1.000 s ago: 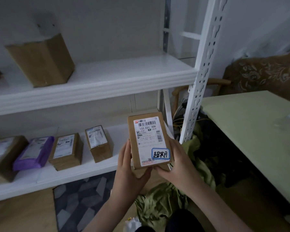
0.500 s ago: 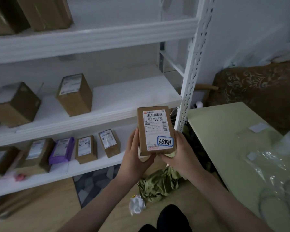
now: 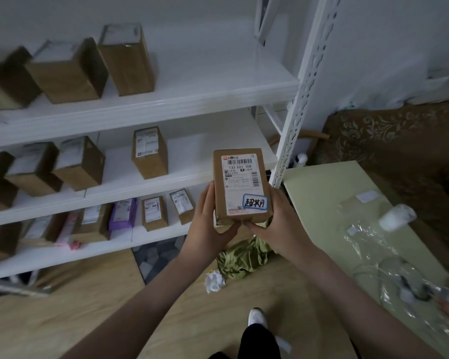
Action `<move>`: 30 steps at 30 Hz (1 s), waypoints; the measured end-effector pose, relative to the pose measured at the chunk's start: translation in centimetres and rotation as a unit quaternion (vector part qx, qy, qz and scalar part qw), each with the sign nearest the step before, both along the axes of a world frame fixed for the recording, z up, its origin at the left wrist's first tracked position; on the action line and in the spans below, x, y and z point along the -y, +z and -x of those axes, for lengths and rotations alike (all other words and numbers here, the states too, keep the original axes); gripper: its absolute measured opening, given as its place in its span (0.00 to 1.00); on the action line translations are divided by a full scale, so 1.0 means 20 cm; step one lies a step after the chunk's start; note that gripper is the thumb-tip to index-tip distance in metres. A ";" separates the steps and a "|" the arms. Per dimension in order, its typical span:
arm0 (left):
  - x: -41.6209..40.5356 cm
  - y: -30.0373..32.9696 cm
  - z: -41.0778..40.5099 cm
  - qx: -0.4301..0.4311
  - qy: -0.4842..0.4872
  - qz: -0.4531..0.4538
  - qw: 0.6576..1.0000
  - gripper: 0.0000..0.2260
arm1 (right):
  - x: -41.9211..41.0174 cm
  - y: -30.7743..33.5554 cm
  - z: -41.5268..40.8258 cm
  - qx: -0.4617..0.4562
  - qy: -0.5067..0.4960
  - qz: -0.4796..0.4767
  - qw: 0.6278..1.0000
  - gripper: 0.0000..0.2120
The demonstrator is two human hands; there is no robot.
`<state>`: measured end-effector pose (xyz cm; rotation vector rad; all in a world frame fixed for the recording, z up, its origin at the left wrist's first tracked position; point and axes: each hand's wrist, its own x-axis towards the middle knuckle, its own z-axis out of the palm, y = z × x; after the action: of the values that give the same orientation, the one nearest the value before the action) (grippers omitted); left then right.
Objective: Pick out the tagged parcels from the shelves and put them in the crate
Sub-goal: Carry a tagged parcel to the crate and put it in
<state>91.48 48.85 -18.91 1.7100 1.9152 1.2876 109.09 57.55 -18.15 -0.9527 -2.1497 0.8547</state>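
A white shoe [image 3: 257, 316] stands on the wooden floor [image 3: 88, 307] nearest the camera, below the held parcel [image 3: 241, 185]. The left hand [image 3: 209, 224] wraps the lower left side and bottom edge of that parcel, and the right hand [image 3: 278, 224] wraps its lower right side, both grasping it upright in the air. The parcel is a brown box whose white shipping label faces the camera, with a blue-bordered handwritten tag [image 3: 255, 202] stuck at the label's lower right corner. Under the parcel on the floor lie an olive-green cloth [image 3: 241, 257] and a crumpled white paper [image 3: 214, 281]. Right of the parcel is a pale green table [image 3: 322, 203] with clear plastic wrap [image 3: 379, 255] on it. Behind and left of the parcel stand the white shelves [image 3: 166, 104], three levels of them holding brown boxes and one purple packet [image 3: 122, 215] on the lowest. No crate shows.
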 end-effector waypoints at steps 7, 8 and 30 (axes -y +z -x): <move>0.15 0.25 0.05 0.038 0.007 -0.005 0.999 0.45 | 0.13 0.30 0.04 0.002 0.012 0.002 1.000 0.39; 0.17 0.26 0.05 0.042 0.011 -0.006 0.999 0.45 | 0.15 0.32 0.04 0.005 0.015 0.001 1.000 0.40; 0.87 0.36 0.32 0.099 0.261 -0.055 0.959 0.44 | 0.48 0.41 0.69 0.064 0.270 0.019 0.961 0.36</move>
<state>85.12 31.39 -11.69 1.0882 2.2901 1.6955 95.39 47.99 -9.89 -0.4398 -2.5631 1.1131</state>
